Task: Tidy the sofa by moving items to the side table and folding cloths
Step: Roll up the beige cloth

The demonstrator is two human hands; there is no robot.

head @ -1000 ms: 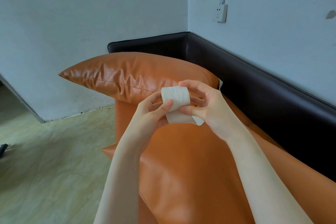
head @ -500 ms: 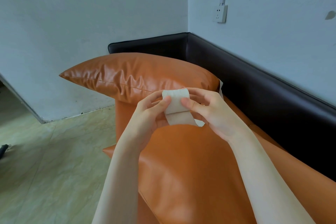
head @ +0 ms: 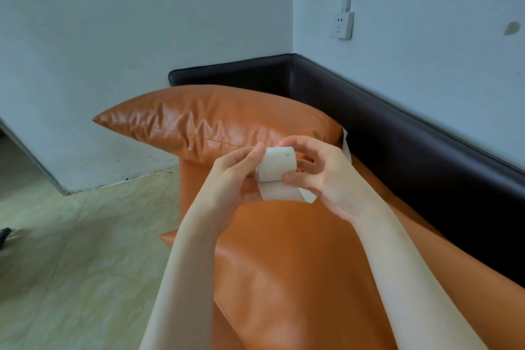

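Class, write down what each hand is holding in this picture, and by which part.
Both hold one rolled cloth strip: left hand pinches its left end, right hand grips its right end.

No readable text, label, brand, number or sign appears anywhere in this view. The cream cloth roll, the orange cushion, the dark sofa back and the wall socket all carry no lettering that can be made out.
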